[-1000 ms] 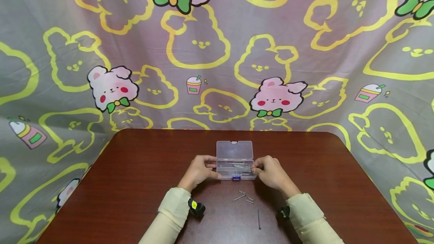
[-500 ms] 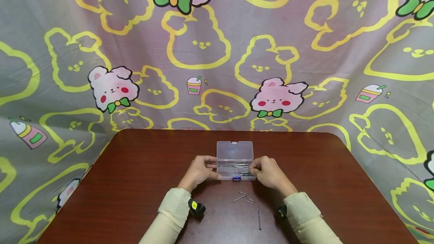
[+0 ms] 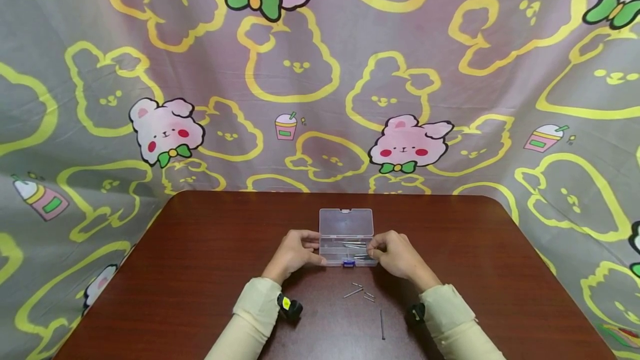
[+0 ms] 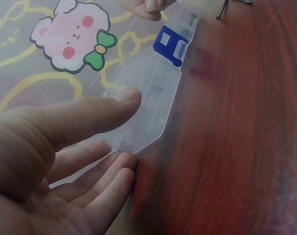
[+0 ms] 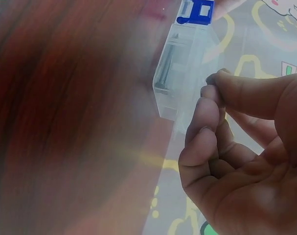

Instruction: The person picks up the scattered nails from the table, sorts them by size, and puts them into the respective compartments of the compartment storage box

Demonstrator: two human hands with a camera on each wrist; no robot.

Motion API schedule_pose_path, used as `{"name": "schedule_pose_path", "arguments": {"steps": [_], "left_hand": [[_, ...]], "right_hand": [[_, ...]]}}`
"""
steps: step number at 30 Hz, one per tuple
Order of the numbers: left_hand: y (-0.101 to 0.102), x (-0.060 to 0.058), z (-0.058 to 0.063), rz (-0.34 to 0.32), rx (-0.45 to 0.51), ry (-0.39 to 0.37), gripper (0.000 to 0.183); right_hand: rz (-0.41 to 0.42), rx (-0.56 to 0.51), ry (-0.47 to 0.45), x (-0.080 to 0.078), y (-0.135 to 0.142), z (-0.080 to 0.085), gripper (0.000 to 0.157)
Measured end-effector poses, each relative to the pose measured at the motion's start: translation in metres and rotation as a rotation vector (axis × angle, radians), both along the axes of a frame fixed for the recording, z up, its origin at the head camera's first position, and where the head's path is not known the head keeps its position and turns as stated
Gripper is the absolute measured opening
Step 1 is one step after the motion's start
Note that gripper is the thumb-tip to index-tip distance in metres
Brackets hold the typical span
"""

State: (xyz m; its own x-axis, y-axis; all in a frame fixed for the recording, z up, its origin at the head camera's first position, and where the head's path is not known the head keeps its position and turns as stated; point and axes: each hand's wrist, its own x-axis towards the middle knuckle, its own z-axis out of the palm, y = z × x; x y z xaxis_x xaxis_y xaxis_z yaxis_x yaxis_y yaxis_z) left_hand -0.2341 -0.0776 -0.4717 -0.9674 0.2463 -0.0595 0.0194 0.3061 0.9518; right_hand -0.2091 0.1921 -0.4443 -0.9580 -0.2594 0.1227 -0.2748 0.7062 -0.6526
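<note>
A clear plastic box [image 3: 332, 255] stands on the table, its lid [image 3: 346, 222] raised at the back and a blue latch [image 3: 348, 263] on its front. Several nails [image 3: 355, 245] lie in its compartments toward the right. My left hand [image 3: 294, 251] holds the box's left end, thumb over the front corner and fingers along the side. At the right end, my right hand [image 3: 397, 254] pinches thumb against forefinger over the near compartment. A small dark tip, looking like a nail end, shows at those fingertips [image 5: 217, 81]; the fingers hide the rest.
Several short nails [image 3: 353, 293] lie loose on the brown table [image 3: 225, 226] in front of the box. One longer nail [image 3: 382, 324] lies nearer, toward the right. A patterned cloth [image 3: 320, 121] hangs behind the table's far edge.
My right hand has shifted slightly left, from the box's right wall in over the near compartment. The left hand and the box have stayed in place.
</note>
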Motion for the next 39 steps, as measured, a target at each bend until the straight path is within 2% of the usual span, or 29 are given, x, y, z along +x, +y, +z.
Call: {"name": "schedule_pose_path", "arguments": {"steps": [9,16,28,39], "left_hand": [[0.0,0.001,-0.001,0.003,0.009,0.009,0.064],[0.0,0.001,0.0,0.003,0.01,0.005,0.065],[0.0,0.001,0.0,-0.01,0.001,0.019,0.064],[0.0,0.0,-0.001,-0.004,-0.001,0.004,0.065]], "right_hand": [[0.034,-0.074,-0.032,0.009,0.006,-0.001,0.01],[0.086,-0.067,-0.047,0.017,0.011,0.001,0.012],[0.269,0.007,-0.101,0.031,0.023,0.003,0.011],[0.381,-0.037,-0.204,0.044,0.027,0.0,0.012]]}}
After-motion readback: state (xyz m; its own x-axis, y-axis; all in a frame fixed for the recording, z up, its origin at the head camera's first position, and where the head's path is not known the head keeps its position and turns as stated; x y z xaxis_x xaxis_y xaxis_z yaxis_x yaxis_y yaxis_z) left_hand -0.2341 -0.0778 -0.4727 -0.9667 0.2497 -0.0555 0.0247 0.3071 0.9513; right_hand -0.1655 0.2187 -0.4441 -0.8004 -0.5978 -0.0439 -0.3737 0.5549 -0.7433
